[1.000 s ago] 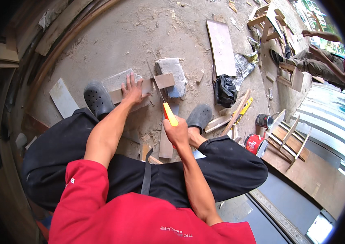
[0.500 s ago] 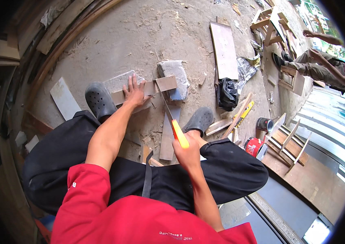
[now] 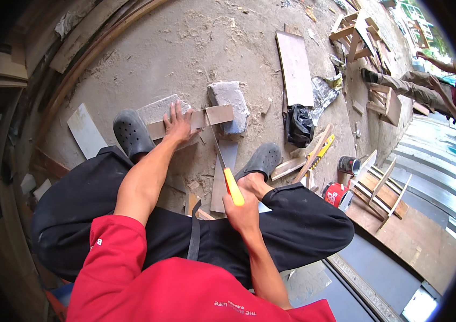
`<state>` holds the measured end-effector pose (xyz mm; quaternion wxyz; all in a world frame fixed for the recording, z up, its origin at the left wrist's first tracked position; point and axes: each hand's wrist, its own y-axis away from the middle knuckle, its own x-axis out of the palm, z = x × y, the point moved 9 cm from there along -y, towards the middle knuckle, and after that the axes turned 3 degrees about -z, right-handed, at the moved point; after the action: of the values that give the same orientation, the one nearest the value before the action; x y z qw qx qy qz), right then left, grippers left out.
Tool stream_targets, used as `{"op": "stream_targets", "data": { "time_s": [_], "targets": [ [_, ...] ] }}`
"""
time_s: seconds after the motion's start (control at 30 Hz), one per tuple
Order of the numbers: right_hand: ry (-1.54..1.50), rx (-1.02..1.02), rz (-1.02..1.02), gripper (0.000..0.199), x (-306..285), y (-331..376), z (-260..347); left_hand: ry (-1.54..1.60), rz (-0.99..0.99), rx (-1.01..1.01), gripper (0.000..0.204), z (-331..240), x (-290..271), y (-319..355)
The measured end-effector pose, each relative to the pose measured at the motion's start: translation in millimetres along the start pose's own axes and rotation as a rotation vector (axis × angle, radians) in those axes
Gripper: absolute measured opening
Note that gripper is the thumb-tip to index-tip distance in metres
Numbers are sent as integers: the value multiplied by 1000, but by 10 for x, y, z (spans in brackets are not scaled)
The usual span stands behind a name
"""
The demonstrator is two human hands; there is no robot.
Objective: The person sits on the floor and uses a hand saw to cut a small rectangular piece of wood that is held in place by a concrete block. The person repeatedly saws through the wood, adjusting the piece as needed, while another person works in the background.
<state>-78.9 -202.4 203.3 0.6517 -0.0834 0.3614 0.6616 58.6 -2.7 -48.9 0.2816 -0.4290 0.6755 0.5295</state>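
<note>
A short wooden board [image 3: 221, 114] lies across two pale rough blocks, the right block [image 3: 232, 95] and the left block [image 3: 158, 108]. My left hand [image 3: 177, 124] presses on the board from above, its fingers spread. In my closed right hand [image 3: 242, 212] is a handsaw [image 3: 233, 188] with a yellow and orange handle. The saw's narrow blade crosses the board between my left hand and the right block, where a dark line shows. How deep the blade sits I cannot tell.
My dark clogs flank the board. A wood strip [image 3: 225, 166] lies under the saw. To the right are a plank [image 3: 295, 70], a black plastic bag [image 3: 299, 126], a yellow tool [image 3: 323, 152] and cans [image 3: 349, 165]. Another person [image 3: 426, 88] stands at far right near wooden frames.
My right hand has drawn the saw back toward me and slightly left. My left hand and the board stay in place. The other person's arms and legs have shifted.
</note>
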Motion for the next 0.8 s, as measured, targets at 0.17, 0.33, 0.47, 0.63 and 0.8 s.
{"op": "stream_targets", "data": {
  "time_s": [0.17,0.33,0.47,0.63,0.8],
  "targets": [
    [-27,12,-36,26,247,-553,-191,-16,-27,25,87,-104,-74,6],
    [-1,-106,-34,27,301,-730,-48,51,-112,14,88,18,-85,-30],
    [33,-73,23,27,387,-738,36,31,-116,-9,88,67,-64,-45],
    [36,-33,17,26,373,-647,-48,50,-76,0,89,-31,-71,-29],
    [32,-44,8,24,16,-243,183,51,-27,-28,88,68,5,8]
  ]
}}
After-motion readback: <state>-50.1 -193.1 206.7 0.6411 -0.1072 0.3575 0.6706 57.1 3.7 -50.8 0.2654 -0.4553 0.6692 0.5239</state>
